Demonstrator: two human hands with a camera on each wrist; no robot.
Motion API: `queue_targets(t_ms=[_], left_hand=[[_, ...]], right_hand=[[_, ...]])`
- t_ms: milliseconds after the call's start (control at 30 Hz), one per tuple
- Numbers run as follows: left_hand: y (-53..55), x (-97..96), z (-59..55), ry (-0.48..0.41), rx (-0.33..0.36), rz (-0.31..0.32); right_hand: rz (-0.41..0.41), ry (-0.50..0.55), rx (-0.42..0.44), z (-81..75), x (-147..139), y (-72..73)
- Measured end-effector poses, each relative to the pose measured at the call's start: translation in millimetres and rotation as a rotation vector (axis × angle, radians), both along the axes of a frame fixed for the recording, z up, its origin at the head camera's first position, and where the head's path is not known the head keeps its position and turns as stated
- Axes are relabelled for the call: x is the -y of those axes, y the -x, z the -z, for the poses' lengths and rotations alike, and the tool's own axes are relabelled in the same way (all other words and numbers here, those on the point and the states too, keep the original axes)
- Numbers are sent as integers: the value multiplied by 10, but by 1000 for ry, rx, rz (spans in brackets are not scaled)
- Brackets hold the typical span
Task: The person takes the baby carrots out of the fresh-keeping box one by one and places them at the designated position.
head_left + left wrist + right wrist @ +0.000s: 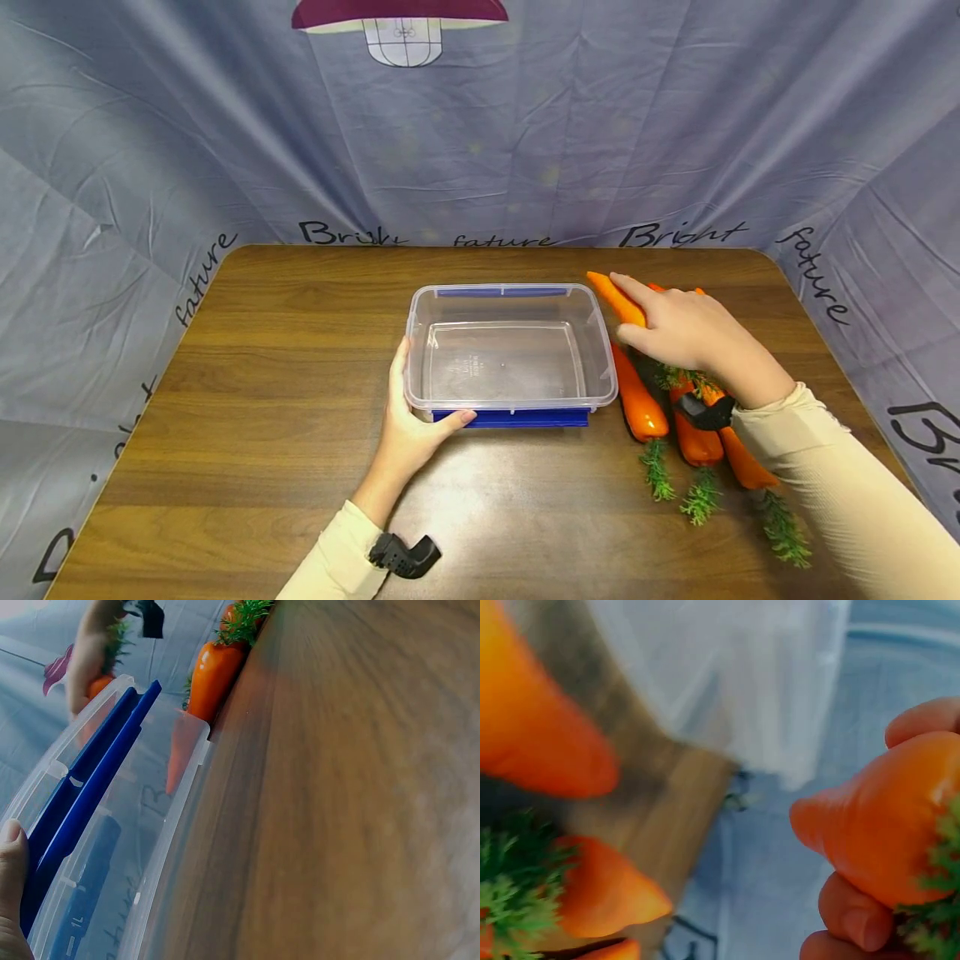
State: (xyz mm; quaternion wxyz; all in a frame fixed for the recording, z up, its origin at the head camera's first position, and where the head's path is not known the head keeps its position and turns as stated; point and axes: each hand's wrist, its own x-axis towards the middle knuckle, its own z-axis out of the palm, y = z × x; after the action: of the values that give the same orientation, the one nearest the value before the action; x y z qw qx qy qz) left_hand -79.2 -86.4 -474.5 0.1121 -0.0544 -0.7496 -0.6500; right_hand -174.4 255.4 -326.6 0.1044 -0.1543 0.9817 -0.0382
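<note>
A clear plastic food container point(502, 358) with blue side clips stands on the table, with no lid on top. My left hand point(412, 425) grips its left front corner, the thumb lying on the front blue clip point(90, 802). Beside the container's right wall, my right hand point(678, 325) holds an orange toy carrot point(618, 300) above the table, its tip pointing away and to the left. In the right wrist view the fingers curl round that carrot point(885, 817), and its green top shows at the edge.
Several more carrots lie right of the container, among them one close against its wall point(640, 400) and another farther right point(697, 433), green tops toward me. Brown wooden table point(300, 375) extends to the left. A grey-blue printed curtain point(480, 150) surrounds the table's back and sides.
</note>
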Motion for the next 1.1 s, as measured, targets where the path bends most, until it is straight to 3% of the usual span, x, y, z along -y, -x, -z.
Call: queue_targets(t_ms=[200,433,733,1100], left_hand=[[5,5,-8,-1,0,5],[-2,4,-16,15,-11,-2],[2,3,8,18,-11,-3],[2,14,15,32,-5,-14]], right_hand=[[46,-33,154,231,-76,195],[31,-49,210,414,-67,364],[48,-94,155,598,-2,467],[28,-187,99,730,102,474]])
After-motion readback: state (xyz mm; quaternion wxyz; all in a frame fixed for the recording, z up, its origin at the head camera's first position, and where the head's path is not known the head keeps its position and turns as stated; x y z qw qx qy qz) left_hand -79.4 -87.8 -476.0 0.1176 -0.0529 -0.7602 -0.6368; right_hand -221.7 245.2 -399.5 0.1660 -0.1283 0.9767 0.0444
